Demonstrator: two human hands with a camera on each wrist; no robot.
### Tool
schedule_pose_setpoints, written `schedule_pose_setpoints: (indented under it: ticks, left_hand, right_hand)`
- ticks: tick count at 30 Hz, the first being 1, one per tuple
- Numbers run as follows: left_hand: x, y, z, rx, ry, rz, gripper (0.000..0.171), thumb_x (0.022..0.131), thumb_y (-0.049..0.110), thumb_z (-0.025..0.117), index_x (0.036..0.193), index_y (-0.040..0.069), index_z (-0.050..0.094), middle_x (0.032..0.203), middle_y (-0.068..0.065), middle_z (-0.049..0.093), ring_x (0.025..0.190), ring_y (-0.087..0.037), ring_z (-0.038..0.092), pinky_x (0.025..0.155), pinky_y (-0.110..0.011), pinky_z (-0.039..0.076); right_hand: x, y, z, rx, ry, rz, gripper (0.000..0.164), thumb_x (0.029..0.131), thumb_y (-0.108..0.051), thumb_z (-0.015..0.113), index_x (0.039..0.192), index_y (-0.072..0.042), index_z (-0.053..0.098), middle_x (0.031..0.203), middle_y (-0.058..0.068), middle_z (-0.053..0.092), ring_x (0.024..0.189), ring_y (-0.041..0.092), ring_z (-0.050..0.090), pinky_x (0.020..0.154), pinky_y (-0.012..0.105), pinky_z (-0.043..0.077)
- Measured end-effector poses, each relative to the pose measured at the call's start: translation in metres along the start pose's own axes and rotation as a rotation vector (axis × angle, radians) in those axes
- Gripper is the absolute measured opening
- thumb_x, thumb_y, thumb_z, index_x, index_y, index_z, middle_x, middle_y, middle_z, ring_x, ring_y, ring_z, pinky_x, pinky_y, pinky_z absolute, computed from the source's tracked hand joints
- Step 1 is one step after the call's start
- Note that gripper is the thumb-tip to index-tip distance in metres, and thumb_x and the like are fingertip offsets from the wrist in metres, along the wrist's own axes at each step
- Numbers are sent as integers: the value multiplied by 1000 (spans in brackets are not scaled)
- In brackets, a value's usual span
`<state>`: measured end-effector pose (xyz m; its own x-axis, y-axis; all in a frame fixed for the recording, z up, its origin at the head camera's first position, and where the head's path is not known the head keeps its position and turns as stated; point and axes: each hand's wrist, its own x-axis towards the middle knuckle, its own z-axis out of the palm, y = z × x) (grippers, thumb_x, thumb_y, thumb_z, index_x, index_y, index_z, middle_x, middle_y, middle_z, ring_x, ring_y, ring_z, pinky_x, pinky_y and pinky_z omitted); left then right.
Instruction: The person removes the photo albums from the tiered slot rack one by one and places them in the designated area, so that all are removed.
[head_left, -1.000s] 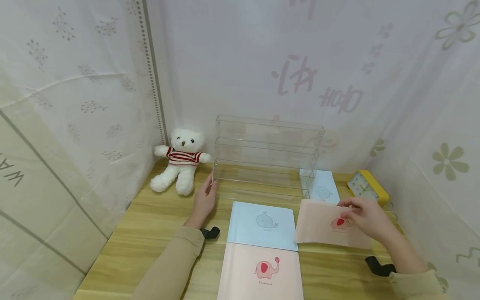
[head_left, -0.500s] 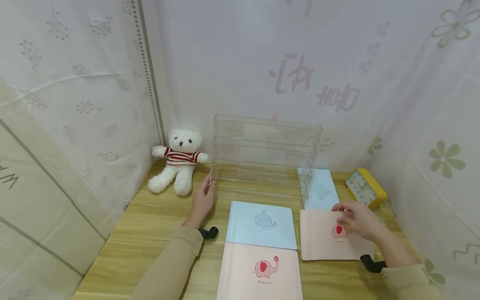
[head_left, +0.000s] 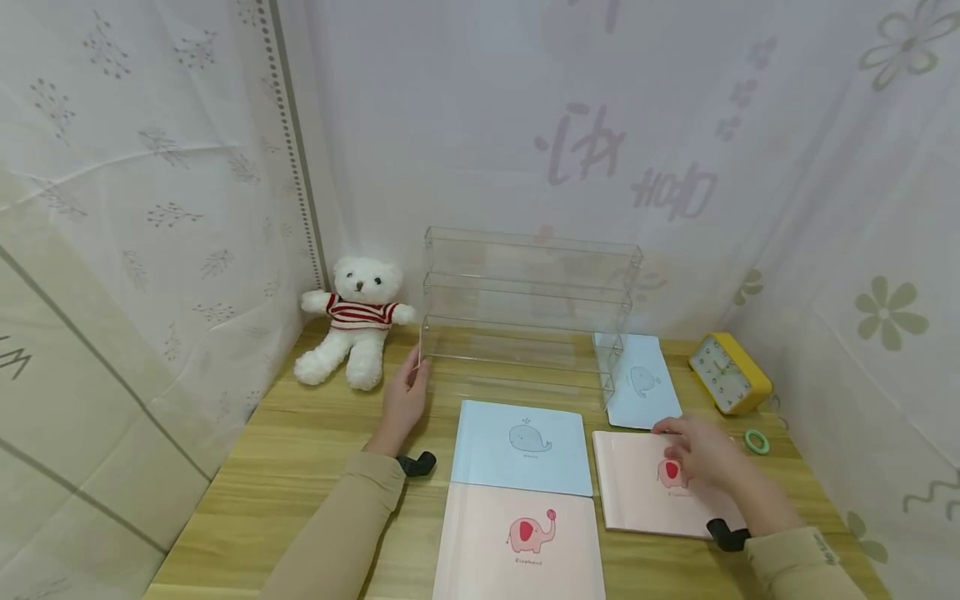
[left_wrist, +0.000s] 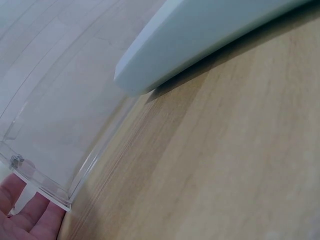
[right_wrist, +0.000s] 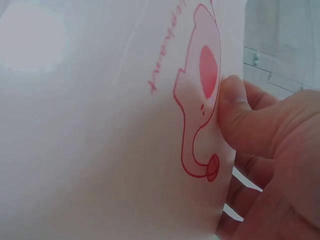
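Observation:
In the head view a clear tiered rack (head_left: 525,308) stands at the back of the table. My left hand (head_left: 405,400) holds its left side panel near the bottom; in the left wrist view the fingers (left_wrist: 47,217) lie against the panel's edge. At the right my right hand (head_left: 701,458) pinches the upper edge of a pink elephant notebook (head_left: 637,483). The right wrist view shows the thumb (right_wrist: 245,120) on its cover (right_wrist: 125,125), the other fingers behind. A blue whale notebook (head_left: 487,450) and a second pink elephant notebook (head_left: 480,542) lie in the middle.
Another blue whale notebook (head_left: 637,400) lies by the rack's right end. A yellow clock (head_left: 723,375) and a green ring (head_left: 757,442) are at the right. A white teddy bear (head_left: 363,283) sits at the left. Patterned curtains (head_left: 480,125) surround the wooden table (head_left: 300,458).
My right hand has brought the pink elephant notebook down and toward me, off the blue one behind it. The green ring has come into view. My left hand stays at the rack.

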<state>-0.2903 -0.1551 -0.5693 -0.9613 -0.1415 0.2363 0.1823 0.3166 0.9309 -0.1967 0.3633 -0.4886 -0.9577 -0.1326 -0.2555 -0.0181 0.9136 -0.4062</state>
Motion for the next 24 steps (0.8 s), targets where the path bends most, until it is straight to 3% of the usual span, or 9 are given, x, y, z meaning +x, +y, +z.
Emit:
schedule_pose_setpoints:
  ticks: [9, 13, 16, 22, 24]
  left_hand:
    - [-2, 0, -1, 7, -9, -10, 52, 118, 25, 55, 169, 15, 47, 163, -22, 58, 141, -43, 66, 113, -64, 55]
    - [-3, 0, -2, 8, -7, -16, 53, 117, 28, 56, 169, 19, 48, 162, -22, 59, 141, -43, 66, 112, -64, 55]
    - [-3, 0, -2, 13, -2, -21, 53, 117, 29, 57, 169, 21, 48, 163, -20, 59, 141, -43, 66, 113, -64, 55]
    - [-2, -1, -3, 11, -6, -6, 53, 117, 27, 58, 168, 19, 48, 163, -21, 59, 141, -43, 66, 113, -64, 55]
    - [-2, -1, -4, 4, -10, -4, 53, 117, 27, 58, 168, 18, 48, 162, -21, 59, 140, -43, 66, 112, -63, 56]
  right_hand:
    - [1, 4, 14, -40, -32, 31, 43, 101, -8, 78, 143, -15, 70, 134, 24, 64, 83, 22, 65, 66, 33, 56]
    - [2, 3, 18, -61, -35, 57, 48, 100, -2, 76, 144, -18, 70, 145, 33, 61, 98, 32, 68, 74, 40, 59]
    - [2, 1, 19, -96, -18, 49, 51, 96, 3, 75, 143, -18, 72, 151, 36, 58, 111, 39, 62, 83, 43, 59]
    - [0, -4, 23, -112, 13, 38, 48, 97, 2, 75, 141, -17, 74, 142, 33, 63, 116, 48, 62, 85, 54, 62]
    - [0, -5, 25, -138, 33, 23, 45, 98, 0, 74, 139, -17, 74, 139, 31, 66, 119, 49, 64, 92, 60, 62]
